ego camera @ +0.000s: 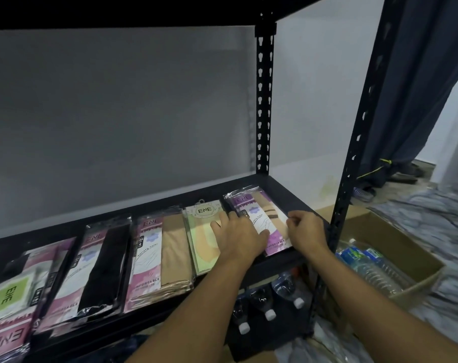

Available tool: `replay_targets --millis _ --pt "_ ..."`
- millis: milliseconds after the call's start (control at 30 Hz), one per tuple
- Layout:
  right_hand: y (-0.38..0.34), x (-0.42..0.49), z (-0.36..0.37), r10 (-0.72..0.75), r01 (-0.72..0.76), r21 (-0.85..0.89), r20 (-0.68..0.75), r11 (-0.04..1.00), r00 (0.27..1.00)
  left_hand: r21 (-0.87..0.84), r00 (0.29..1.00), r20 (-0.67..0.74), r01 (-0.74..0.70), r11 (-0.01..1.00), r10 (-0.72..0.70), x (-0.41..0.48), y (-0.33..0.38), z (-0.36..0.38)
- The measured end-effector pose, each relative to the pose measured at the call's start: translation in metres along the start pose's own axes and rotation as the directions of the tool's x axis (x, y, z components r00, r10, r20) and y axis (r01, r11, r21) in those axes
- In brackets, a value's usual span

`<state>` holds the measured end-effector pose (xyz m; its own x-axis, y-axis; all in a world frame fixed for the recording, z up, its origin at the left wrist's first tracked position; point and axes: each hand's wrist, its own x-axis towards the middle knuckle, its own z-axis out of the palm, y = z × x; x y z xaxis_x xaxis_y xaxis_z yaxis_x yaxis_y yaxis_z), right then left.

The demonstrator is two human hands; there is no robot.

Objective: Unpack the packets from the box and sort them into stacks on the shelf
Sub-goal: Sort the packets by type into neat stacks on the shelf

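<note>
Purple packet [259,218] being squared on rightmost stack, shelf [288,189]: left hand [238,237] flat on it, right hand [305,231] pinching its edge. Next, likely: let go, fetch another.

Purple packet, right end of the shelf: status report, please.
Left hand flat on purple packet. Right hand pinches its edge. Packet lies on shelf, nothing blocking.

Black shelf [283,191]; purple-and-beige packet [259,208]; pink-and-black packet [91,268]; green-labelled packet [5,294]; brown cardboard box [400,239]; dark blue curtain [416,87].
</note>
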<state>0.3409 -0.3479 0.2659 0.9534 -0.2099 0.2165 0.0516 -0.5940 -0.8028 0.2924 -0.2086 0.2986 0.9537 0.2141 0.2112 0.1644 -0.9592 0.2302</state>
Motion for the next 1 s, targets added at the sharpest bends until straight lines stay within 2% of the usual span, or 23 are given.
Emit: replay_targets --millis 67,200,333,500,767,1000 --pt "-0.003 -0.003 -0.004 0.002 -0.001 0.02 -0.044 1.0 0.999 -0.038 1.0 -0.008 0.008 0.999 -0.008 -0.002 -0.004 -0.002" --pt "-0.018 -0.022 -0.006 -0.106 0.105 -0.016 -0.096 0.994 0.99 -0.173 0.999 -0.045 0.008 0.985 -0.016 -0.012 -0.021 -0.016" --pt "-0.05 -0.06 0.002 -0.228 0.23 0.032 -0.057 0.973 0.972 -0.369 0.991 -0.128 -0.016 0.929 -0.034 -0.029 -0.053 -0.036" --pt "-0.093 -0.112 0.022 -0.312 0.298 0.218 0.032 0.929 0.95 -0.477 0.966 -0.247 -0.051 0.877 -0.079 -0.063 -0.101 -0.067" --pt "-0.153 -0.181 0.062 -0.428 0.361 0.308 0.184 0.88 0.885 -0.474 0.935 -0.314 -0.002 0.881 -0.167 -0.126 -0.198 -0.108" --pt "-0.204 -0.235 0.107 -0.517 0.418 0.341 0.285 0.842 0.807 -0.442 0.868 -0.373 0.144 0.886 -0.327 -0.173 -0.302 -0.135"
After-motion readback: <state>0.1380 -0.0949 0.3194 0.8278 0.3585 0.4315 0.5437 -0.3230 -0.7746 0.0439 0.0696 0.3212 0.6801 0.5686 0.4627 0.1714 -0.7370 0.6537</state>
